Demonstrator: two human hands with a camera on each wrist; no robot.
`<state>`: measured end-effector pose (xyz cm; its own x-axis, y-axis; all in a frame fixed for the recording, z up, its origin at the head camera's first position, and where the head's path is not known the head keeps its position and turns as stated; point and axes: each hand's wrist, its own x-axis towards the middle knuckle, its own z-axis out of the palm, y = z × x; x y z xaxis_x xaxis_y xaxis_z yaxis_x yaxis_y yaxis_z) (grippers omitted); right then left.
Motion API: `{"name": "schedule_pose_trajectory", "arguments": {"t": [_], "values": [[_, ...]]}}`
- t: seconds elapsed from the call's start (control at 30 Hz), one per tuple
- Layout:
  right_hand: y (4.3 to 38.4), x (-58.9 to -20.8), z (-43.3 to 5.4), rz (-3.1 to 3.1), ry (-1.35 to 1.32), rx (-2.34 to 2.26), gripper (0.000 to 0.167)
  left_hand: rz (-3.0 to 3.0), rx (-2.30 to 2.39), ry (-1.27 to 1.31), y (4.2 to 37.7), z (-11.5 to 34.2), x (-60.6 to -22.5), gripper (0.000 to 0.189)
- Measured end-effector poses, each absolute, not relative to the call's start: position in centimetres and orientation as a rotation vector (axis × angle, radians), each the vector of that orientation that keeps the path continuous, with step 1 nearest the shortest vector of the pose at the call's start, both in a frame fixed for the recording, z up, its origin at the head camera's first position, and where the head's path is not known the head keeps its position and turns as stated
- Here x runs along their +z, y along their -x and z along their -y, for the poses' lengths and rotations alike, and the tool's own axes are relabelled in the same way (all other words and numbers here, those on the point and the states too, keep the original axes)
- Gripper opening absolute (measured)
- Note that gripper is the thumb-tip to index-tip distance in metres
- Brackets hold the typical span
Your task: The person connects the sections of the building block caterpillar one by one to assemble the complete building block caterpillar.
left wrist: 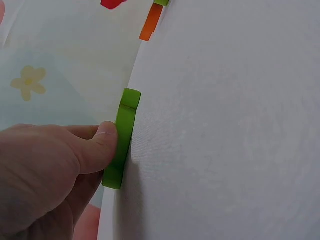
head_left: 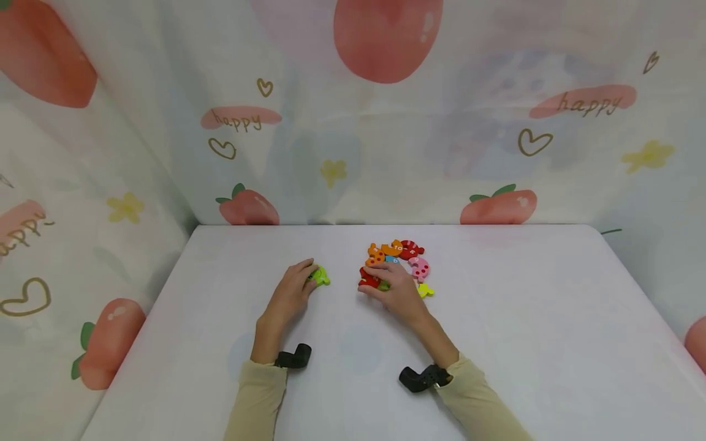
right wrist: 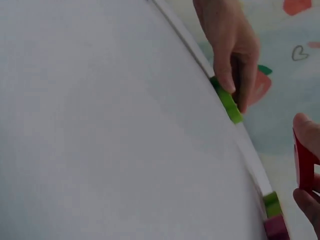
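Person's L hand (head_left: 288, 291) is pinching a green piece (head_left: 321, 277) down at the white table (head_left: 529, 331), thumb & fingers parted only abt its width. R hand (head_left: 398, 295) is gripping a red piece (head_left: 368, 278) likewise, holding it just off the table. Orange pieces (head_left: 392, 248), a pink piece (head_left: 420, 268) & a yellow piece (head_left: 424, 290) are lying nr it.
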<state>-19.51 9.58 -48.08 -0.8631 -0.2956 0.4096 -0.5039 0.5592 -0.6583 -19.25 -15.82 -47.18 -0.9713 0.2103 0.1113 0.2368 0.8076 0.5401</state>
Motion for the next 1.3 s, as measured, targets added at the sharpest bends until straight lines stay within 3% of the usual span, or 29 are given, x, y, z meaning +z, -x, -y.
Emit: {"name": "schedule_pose_trajectory", "arguments": {"t": [0.47, 1.3], "values": [[20.4, -48.9, -2.8, 2.675, -0.553, 1.093, 0.049, 2.961, -0.874, 0.353, 19.7, 15.1, -47.6, 0.041], [20.2, -49.6, -0.8, 2.762, -0.493, 0.990, 0.050, 2.941, -0.827, 0.380, 19.3, 15.7, -47.5, 0.039]]}}
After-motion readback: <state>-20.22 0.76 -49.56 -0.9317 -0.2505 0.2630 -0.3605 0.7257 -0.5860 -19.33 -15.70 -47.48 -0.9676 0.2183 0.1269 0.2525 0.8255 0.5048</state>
